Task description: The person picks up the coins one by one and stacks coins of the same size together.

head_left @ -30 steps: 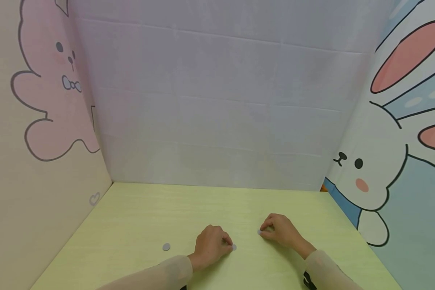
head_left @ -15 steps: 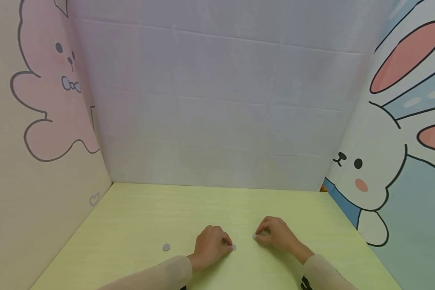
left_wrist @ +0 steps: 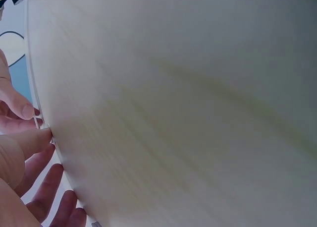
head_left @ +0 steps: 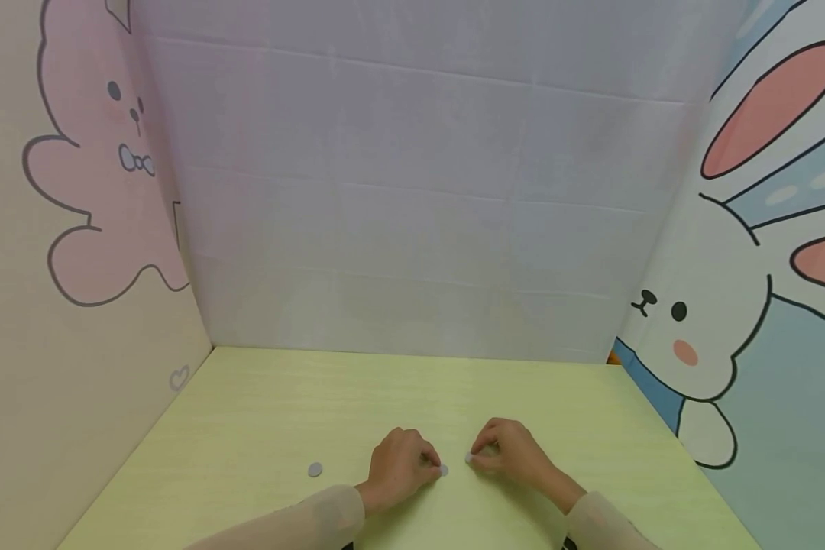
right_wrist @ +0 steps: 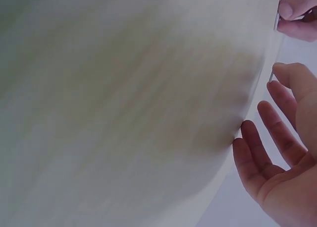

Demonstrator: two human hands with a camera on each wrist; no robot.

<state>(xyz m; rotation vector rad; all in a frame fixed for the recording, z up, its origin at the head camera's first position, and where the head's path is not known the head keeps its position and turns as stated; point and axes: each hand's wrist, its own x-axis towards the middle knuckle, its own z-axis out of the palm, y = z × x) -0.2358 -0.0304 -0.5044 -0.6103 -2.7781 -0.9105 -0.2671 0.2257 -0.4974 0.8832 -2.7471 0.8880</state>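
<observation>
My left hand (head_left: 399, 467) rests low over the yellow table, its thumb and index finger pinching the edge of a small flat grey disc (head_left: 444, 470). Just to the right, my right hand (head_left: 512, 457) pinches a second small grey disc (head_left: 469, 458) between thumb and index finger. The two discs face each other with a narrow gap between them. In the right wrist view the right hand's disc (right_wrist: 271, 77) shows edge-on, and its other fingers are spread by the tabletop. A third grey disc (head_left: 315, 469) lies flat on the table, left of my left hand.
The pale yellow tabletop (head_left: 282, 405) runs back to a white cloth wall (head_left: 412, 229). A cream panel with a pink bear drawing (head_left: 110, 198) stands at the left, and a panel with a white rabbit drawing (head_left: 722, 275) at the right.
My right hand has slid its disc left and a little nearer to me, closing on the left hand's disc. The left hand and the lone disc have stayed put.
</observation>
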